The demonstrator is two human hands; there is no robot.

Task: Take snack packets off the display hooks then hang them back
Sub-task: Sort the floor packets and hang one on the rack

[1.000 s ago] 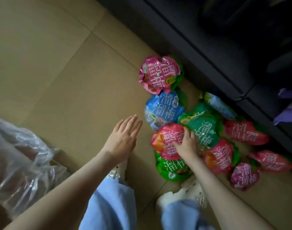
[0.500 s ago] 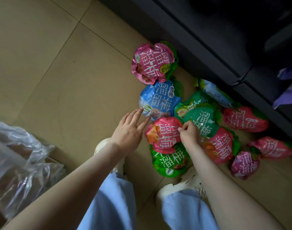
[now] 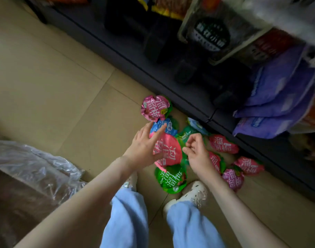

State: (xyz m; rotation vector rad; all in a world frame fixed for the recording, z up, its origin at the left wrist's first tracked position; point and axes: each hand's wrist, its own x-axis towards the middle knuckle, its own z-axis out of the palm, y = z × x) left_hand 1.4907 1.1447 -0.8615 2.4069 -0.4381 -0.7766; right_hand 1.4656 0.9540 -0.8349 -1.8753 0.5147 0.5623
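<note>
- Head view: your left hand (image 3: 144, 149) is out flat, fingers straight and fanned, lying against the left side of the big pink packet (image 3: 169, 151). The index tip reaches up over the blue packet (image 3: 163, 127).
- Your right hand (image 3: 197, 153) sits just right of that pink packet with its fingers curled in and the thumb tip at the packet's green edge. I cannot tell whether it actually pinches the edge.
- The pink packet is between your two hands, above the pile and tilted, and it overlaps the green packet (image 3: 171, 178) that lies by your white shoe (image 3: 194, 192).
- The other packets are on the tiled floor (image 3: 54, 86), close against the dark shelf base (image 3: 153, 68) — a magenta packet (image 3: 155, 108) at the top, two red packets (image 3: 223, 144) (image 3: 249, 166) to the right and a purple-pink packet (image 3: 232, 179) below them.
- On the shelf at the right is a stack of purple bags (image 3: 278, 97), blurred.
- At far left is crumpled clear plastic wrap (image 3: 33, 163) — it covers something brown.
- Your light blue trousers (image 3: 129, 217) fill the bottom centre.
</note>
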